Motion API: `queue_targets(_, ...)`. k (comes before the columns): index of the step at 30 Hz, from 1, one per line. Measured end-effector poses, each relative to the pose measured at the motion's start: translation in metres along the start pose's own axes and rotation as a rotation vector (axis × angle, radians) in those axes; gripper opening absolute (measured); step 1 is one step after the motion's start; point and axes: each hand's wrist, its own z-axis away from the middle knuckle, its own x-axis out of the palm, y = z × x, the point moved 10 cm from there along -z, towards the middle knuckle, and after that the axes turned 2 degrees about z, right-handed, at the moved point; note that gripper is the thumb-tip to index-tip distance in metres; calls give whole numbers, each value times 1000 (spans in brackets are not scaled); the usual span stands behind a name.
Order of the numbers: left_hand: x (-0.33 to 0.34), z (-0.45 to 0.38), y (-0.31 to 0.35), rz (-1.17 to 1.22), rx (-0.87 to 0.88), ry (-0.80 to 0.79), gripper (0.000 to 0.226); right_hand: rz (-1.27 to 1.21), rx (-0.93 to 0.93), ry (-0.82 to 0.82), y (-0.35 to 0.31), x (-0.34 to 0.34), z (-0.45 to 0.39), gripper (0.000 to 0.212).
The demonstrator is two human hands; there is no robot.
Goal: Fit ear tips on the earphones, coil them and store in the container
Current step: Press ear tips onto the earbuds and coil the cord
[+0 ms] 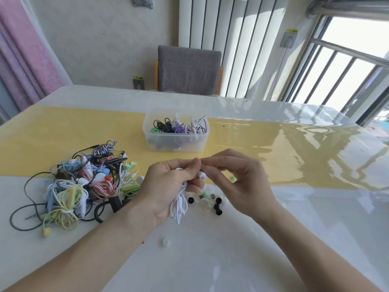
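My left hand (pixel 168 184) grips a bundle of white earphones (pixel 179 204), whose cord hangs down below the palm. A white earbud (pixel 202 175) sticks out beside its fingers. My right hand (pixel 235 178) pinches something small at the left fingertips; what it pinches is hidden. Loose ear tips (pixel 210 202), black, clear and green, lie on the table under both hands. One clear ear tip (pixel 165 242) lies alone nearer to me. A clear plastic container (pixel 175 142) with several coiled earphones stands behind the hands.
A tangled pile of coloured earphones (pixel 80 186) covers the table at the left. A yellow runner (pixel 273 148) crosses the glossy white table (pixel 231 249). A grey chair (pixel 188 70) stands at the far edge, with a window at the right.
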Motion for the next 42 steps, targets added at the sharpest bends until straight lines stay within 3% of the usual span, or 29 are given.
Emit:
queue_targets(4,-1,3,-8,53,-44,-46,27,-95,150,-76,14,7,3,12)
queue_targets(11,0,4,-2,26,-4,-81,30,-147,282,-21,22,-8,9,16)
queue_targets(13,-2,3,-4,49,-21,-62,28,-21,291,-60,26,-16,11,6)
queue_targets(17,-2,3,-9,113,-106,-51,29,385,310,-274,41,-23,14,13)
queue_targets(22,-6,3,-18,186,-170,-18,20,470,418,-513,59,-14,27,9)
queue_targets(34,-2,6,-19,124,-103,-53,40,447,461,-506,74,-16,28,16)
queue_targets(39,-2,7,-14,65,-52,-35,39,534,418,-426,70,-14,22,14)
queue_targets(42,2,7,-13,73,-26,-54,41,207,466,-289,64,-21,18,12)
